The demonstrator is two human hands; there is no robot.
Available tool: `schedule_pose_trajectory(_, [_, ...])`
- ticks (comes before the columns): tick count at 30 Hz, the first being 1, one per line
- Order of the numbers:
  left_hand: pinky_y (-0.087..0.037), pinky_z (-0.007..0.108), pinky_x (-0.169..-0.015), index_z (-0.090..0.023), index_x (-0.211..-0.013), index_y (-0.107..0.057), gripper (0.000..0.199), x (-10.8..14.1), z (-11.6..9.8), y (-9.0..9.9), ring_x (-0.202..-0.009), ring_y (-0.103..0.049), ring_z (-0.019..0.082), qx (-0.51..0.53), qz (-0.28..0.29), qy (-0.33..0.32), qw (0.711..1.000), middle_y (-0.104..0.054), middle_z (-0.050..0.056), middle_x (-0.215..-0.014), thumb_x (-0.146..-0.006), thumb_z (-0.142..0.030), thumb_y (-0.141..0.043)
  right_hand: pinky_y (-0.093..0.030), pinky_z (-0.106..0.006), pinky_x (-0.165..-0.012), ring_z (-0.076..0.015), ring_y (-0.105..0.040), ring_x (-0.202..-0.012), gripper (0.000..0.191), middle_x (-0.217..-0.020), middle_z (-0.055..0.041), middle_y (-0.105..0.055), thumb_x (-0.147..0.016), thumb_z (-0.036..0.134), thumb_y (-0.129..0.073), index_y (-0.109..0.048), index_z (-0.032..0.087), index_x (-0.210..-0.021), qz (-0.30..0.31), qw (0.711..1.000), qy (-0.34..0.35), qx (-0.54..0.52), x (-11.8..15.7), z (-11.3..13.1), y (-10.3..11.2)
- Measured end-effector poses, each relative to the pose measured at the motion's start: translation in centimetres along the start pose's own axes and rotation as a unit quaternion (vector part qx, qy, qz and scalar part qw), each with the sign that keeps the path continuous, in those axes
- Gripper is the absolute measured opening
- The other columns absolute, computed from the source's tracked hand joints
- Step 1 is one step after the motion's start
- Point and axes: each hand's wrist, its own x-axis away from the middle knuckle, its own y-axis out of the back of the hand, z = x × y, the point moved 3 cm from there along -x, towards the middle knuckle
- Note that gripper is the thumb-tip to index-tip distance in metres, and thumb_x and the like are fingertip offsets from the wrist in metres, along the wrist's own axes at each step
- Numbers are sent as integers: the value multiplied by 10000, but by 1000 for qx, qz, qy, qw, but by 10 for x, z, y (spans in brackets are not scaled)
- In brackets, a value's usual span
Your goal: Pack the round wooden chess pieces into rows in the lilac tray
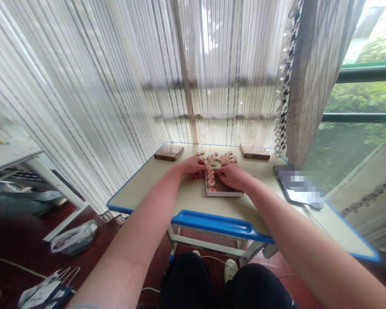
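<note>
A shallow open box (pixel 225 194) lies on the table in front of me. Along its left side runs a column of round wooden Chinese chess pieces (pixel 211 183) with red characters. Curled at the far left corner of the box is my left hand (pixel 195 166), its fingertips against the edge. My right hand (pixel 230 175) reaches over the box from the right, fingers pinched together beside the uppermost piece in the column; what lies between them is hidden. Just beyond both hands, loose chess pieces (pixel 224 158) are scattered on the tabletop.
Two flat brown boxes lie on the table, one at the far left (pixel 169 152) and another at the far right (pixel 255 151). A dark-edged tablet-like device (pixel 297 189) rests at the right. A blue tray groove (pixel 212 222) lines the front edge. Curtains (pixel 225 107) hang behind.
</note>
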Motion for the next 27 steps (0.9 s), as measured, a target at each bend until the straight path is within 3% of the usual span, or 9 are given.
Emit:
schedule_pose_trajectory(6, [-461, 225, -474, -152, -846, -662, 224, -2, 2, 1, -484, -580, 122, 1, 3, -10, 1000, -631, 0, -566, -714, -331, -644, -379, -306, -823, -223, -516, -912, 336, -947, -72, -628, -792, 268, -483, -658, 283, -1079, 9, 1000, -8, -17, 1, 0, -1])
schedule_pose_trajectory(19, [-454, 222, -460, -141, -838, -661, 230, -4, 4, 0, -487, -583, 122, 0, 6, -20, 1000, -645, 19, -613, -724, -339, -629, -406, -278, -772, -190, -552, -854, 284, -886, -48, -651, -752, 214, -504, -708, 259, -945, -25, 998, 8, -53, 1, -2, 2])
schedule_pose_trajectory(25, [-451, 219, -456, -143, -855, -649, 237, -1, 1, -1, -492, -588, 123, -4, -8, -7, 1000, -647, 20, -626, -733, -343, -613, -401, -302, -843, -183, -562, -912, 305, -983, -45, -657, -809, 291, -469, -661, 215, -1033, -160, 977, -87, -108, -4, -36, 12])
schedule_pose_trajectory(27, [-431, 212, -435, -146, -849, -651, 230, -1, 0, -1, -481, -585, 119, -23, -11, -18, 1000, -658, 25, -658, -742, -342, -595, -386, -322, -891, -196, -550, -989, 351, -1039, -56, -650, -836, 353, -443, -635, 207, -1091, -173, 969, -123, -129, -6, -50, 9])
